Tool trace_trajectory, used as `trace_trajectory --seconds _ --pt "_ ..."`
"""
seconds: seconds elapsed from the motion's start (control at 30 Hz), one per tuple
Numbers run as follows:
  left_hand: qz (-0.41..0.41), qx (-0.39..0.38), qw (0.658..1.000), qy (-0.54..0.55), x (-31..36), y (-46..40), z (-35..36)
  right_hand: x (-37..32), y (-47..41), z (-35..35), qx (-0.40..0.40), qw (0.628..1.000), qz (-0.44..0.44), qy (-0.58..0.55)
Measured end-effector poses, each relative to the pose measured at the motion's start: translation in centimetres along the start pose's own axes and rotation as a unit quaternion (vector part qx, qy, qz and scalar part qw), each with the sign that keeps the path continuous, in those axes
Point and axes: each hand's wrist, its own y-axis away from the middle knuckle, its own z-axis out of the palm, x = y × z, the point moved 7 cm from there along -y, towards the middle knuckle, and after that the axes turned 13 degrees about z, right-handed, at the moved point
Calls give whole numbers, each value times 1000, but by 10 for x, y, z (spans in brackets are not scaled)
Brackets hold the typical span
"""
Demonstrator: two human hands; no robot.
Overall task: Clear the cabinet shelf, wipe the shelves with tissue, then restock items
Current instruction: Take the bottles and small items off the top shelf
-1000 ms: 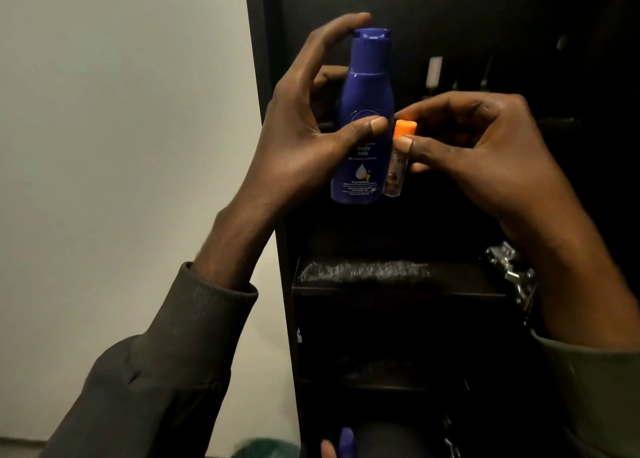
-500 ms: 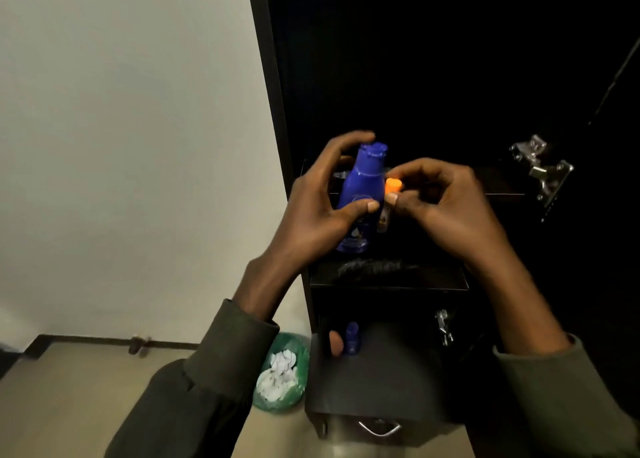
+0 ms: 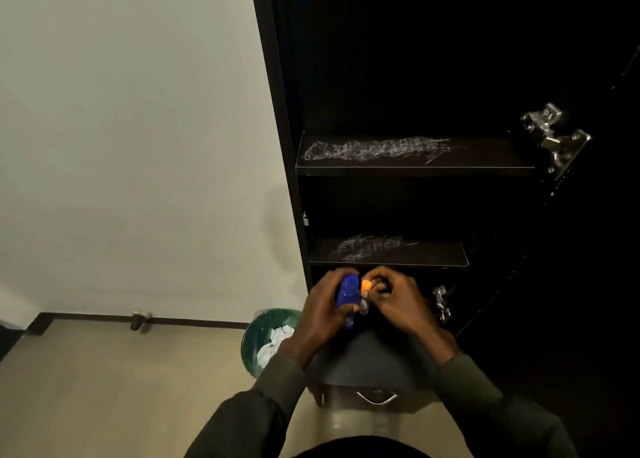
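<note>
My left hand point(image 3: 325, 310) grips a blue lotion bottle point(image 3: 347, 293), held upright low down in front of the dark cabinet. Right beside it, my right hand point(image 3: 398, 301) pinches a small tube with an orange cap point(image 3: 365, 286). Both hands hover just below the lower shelf point(image 3: 433, 258) and above a dark drawer top point(image 3: 374, 360). The upper shelf point(image 3: 485, 159) and the lower shelf carry pale smeared streaks and hold no items.
A green bin point(image 3: 258, 336) with crumpled white tissue stands on the floor left of the cabinet. Metal hinges point(image 3: 554, 135) stick out at the cabinet's right side. A drawer handle point(image 3: 375, 397) shows below my hands. A pale wall fills the left.
Both hands have come down with the bottle and the tube, from the height of the upper shelf to below the lower shelf. The view now takes in both shelves and the floor.
</note>
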Motion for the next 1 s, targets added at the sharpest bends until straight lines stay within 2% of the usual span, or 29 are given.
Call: trace_trajectory --seconds 0.2,0.47,0.63,0.77,1.0 --pt "-27 -21 999 -9 -30 41 28 55 7 36 -18 998 12 64" --pt "-80 -67 990 -96 -78 64 59 108 4 58 -14 991 68 114" --pt "-108 -101 976 -159 -91 64 62 123 3 66 -23 988 105 109" --pt "-104 -119 969 -190 -96 61 64 120 -1 70 -25 980 106 164" --pt "-117 -154 960 -202 -112 65 76 134 -6 78 -23 974 101 203"
